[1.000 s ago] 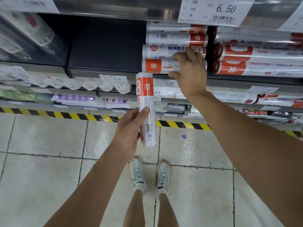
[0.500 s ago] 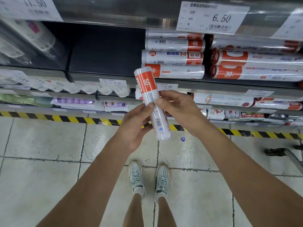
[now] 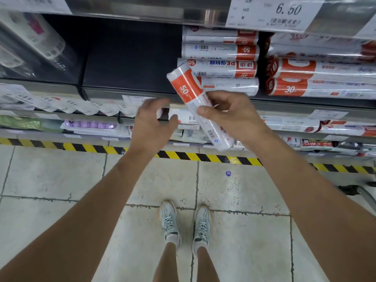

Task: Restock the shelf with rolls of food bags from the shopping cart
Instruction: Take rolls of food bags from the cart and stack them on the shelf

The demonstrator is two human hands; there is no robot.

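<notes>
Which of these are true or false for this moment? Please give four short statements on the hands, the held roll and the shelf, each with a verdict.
1. The right hand holds the roll. True.
2. The left hand grips the roll too. False: it is open and apart from it.
3. The held roll's label reads 30. False: it reads 50.
4. The stack of 50 rolls has dark empty shelf space to its left. True.

Right hand [image 3: 232,117] clenched (left hand [image 3: 151,127] slack).
</notes>
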